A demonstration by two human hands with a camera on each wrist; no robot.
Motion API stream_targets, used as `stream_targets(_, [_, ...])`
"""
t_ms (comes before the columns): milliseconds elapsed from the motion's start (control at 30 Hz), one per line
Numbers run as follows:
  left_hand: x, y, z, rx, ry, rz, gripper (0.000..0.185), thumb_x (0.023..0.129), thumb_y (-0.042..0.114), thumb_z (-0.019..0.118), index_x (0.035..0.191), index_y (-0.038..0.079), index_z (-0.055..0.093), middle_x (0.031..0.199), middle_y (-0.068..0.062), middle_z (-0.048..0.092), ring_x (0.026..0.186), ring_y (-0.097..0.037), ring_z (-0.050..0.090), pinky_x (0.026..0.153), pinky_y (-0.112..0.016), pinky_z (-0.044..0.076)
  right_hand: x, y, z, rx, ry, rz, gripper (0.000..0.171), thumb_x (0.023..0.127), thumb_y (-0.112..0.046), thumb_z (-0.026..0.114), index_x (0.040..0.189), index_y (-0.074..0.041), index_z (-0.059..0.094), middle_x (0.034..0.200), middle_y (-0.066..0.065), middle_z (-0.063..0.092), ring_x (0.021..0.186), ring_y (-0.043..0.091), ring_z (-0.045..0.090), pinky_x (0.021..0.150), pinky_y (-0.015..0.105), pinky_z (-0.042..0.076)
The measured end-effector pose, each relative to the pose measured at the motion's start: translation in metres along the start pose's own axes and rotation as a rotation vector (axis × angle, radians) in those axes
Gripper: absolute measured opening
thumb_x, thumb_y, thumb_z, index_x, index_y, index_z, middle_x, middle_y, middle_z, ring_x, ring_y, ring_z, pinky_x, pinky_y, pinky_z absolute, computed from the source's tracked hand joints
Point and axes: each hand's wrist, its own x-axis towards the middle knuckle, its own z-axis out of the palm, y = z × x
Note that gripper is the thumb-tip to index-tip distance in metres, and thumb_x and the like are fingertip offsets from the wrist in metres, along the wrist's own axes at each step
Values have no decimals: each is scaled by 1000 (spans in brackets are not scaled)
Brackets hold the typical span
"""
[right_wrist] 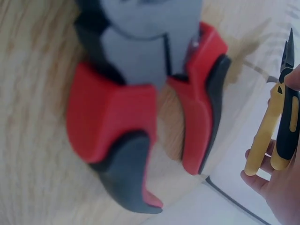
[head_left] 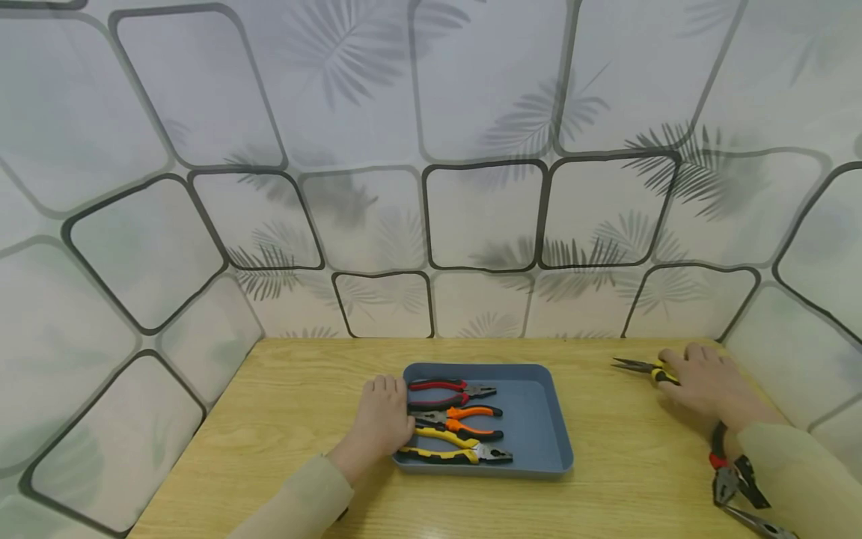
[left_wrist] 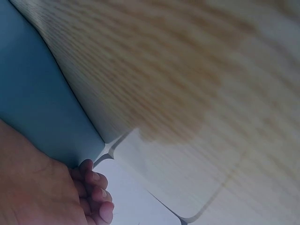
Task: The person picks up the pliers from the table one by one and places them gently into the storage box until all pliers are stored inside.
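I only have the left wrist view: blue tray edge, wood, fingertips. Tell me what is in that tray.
Observer: The head view shows three pliers in the blue tray: red-handled pliers, orange-handled pliers and yellow-handled pliers.
Operator: Report the left hand.
Observer: The left hand rests on the tray's left rim, by the handles.
Operator: Now the right hand.
Observer: The right hand holds yellow-handled needle-nose pliers on the table, right of the tray.

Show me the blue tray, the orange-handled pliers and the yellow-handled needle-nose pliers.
blue tray (head_left: 539, 419), head view, bare floor.
orange-handled pliers (head_left: 471, 411), head view, upper handle.
yellow-handled needle-nose pliers (right_wrist: 263, 136), right wrist view, yellow handle.
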Motion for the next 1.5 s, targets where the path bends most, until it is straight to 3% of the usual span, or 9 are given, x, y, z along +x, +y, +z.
stream_targets(400, [-1, 0, 1, -6, 13, 6, 52, 99, 47, 61, 121, 0, 59, 110, -16, 64, 105, -30, 60, 96, -44, 51, 6, -19, -7, -8, 15, -27, 56, 100, -43, 68, 136, -1, 61, 107, 29, 57, 99, 49, 58, 81, 68, 46])
stream_targets(733, [1, 0, 3, -1, -8, 0, 53, 99, 49, 60, 123, 1, 58, 111, -16, 63, 106, -30, 59, 97, -45, 50, 10, -33, -13, -9, 15, -47, 58, 100, -50, 66, 137, -5, 59, 114, 33, 57, 107, 54, 57, 81, 68, 48])
stream_targets(1500, [0, 0, 2, 1, 16, -3, 52, 99, 47, 62, 122, 1, 59, 111, -16, 63, 106, -30, 60, 97, -45, 51, 22, -73, -20, -41, 71, -132, 56, 98, -43, 71, 140, -7, 59, 107, 23, 54, 94, 39, 54, 71, 55, 47])
